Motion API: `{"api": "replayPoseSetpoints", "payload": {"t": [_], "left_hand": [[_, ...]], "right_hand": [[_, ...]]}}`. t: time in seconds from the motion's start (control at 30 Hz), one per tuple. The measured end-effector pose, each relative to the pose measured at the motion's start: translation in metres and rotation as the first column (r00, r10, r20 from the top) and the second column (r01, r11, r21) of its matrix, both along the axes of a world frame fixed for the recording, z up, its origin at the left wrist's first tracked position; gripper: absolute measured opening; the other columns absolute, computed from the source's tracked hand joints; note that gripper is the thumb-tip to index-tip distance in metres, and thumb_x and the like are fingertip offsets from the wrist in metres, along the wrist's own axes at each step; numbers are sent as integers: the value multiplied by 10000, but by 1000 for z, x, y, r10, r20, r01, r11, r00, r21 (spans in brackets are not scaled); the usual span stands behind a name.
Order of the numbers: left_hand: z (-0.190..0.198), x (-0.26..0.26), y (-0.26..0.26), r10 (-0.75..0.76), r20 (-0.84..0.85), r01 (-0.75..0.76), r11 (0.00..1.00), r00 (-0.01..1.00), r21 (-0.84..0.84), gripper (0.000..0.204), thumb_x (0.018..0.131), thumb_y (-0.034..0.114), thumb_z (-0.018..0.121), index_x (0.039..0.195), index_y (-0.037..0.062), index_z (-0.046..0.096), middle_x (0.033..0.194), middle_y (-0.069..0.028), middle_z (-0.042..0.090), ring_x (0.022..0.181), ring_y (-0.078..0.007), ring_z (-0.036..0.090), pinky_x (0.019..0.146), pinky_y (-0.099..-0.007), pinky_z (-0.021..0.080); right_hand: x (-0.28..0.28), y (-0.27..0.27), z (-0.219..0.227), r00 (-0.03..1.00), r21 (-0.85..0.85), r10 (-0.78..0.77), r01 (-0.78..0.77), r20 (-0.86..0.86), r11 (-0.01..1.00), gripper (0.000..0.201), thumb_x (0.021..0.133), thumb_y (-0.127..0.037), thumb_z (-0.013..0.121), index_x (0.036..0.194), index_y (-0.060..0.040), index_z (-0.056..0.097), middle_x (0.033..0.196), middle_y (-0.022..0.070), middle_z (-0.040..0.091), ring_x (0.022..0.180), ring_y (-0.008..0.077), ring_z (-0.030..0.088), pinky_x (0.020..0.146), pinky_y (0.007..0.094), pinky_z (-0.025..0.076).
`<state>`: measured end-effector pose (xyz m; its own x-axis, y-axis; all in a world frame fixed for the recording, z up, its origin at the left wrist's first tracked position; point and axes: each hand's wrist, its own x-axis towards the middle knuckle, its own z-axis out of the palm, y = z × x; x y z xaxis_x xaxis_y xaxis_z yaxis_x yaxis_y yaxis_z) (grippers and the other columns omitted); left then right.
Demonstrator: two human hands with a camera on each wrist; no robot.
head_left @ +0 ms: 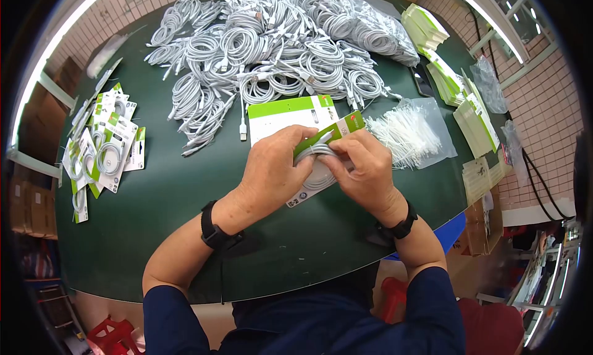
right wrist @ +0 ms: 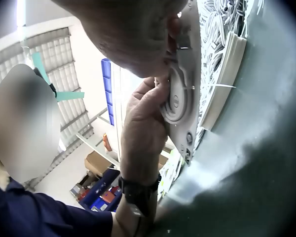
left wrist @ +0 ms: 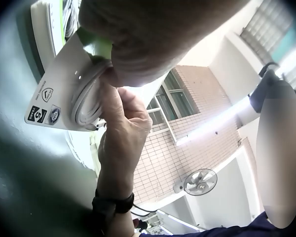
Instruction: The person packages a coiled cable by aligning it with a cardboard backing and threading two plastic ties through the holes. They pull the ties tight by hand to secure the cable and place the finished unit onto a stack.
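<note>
Both hands hold a green-and-white packaging card point(head_left: 353, 124) with a coiled light-grey cable point(head_left: 318, 181) against its front. My left hand point(head_left: 272, 163) grips the card's left side, its thumb on the upper part of the coil. From the other side my right hand point(head_left: 367, 169) pinches at the coil, thumb and fingertips close to the left thumb. Printed badges show on the card's lower corner point(left wrist: 42, 111) in the left wrist view. Behind the card, in the right wrist view, a thin white strip point(right wrist: 222, 86) juts out. The fingers hide part of the coil.
A large heap of coiled cables point(head_left: 247, 46) covers the table's far side. Carded cables point(head_left: 108, 151) lie at left. Blank cards point(head_left: 290, 106) are stacked just beyond the hands, more card stacks point(head_left: 475, 126) at right. White cable ties point(head_left: 404, 132) spill from a clear bag point(head_left: 441, 142).
</note>
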<state>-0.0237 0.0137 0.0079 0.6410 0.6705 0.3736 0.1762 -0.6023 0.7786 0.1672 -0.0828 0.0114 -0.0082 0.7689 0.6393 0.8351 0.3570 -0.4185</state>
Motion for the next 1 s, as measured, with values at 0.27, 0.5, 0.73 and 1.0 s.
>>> {"api": "replayPoseSetpoints", "payload": {"t": [0.27, 0.5, 0.73, 1.0], "left_hand": [[2, 0, -2, 0, -15, 1, 997, 1000, 76, 376, 849, 8, 728, 1222, -36, 714, 1098, -224, 764, 999, -344, 769, 883, -397, 603], [7, -2, 3, -24, -50, 30, 990, 998, 136, 399, 834, 34, 770, 1227, -15, 720, 1053, -193, 769, 964, -360, 759, 841, -413, 600], [6, -3, 1, -63, -78, 88, 927, 995, 366, 383, 742, 105, 873, 1094, 55, 731, 931, -121, 748, 884, -368, 719, 821, -426, 571], [26, -4, 4, 193, 176, -253, 860, 965, 443, 943, 674, 98, 949, 1506, 104, 505, 1322, -149, 579, 1136, -318, 636, 894, -430, 583]], "right_hand": [[-2, -1, 6, 989, -57, -2, 11, 146, 998, 251, 797, -96, 860, 938, -35, 661, 895, 114, 651, 809, 324, 663, 684, 425, 547], [2, 0, 9, 990, 50, 40, -47, 139, 998, 418, 759, -90, 883, 1120, -50, 677, 1043, 121, 668, 926, 334, 663, 753, 437, 562], [-10, -4, 27, 957, -60, 222, -215, 185, 975, 744, 761, -83, 883, 1443, -52, 586, 1213, 160, 697, 1010, 348, 705, 834, 433, 585], [0, -3, 10, 905, -109, 96, -154, -415, 982, 641, 920, 44, 738, 1519, -9, 516, 1172, 185, 735, 1045, 269, 741, 906, 365, 594]]}}
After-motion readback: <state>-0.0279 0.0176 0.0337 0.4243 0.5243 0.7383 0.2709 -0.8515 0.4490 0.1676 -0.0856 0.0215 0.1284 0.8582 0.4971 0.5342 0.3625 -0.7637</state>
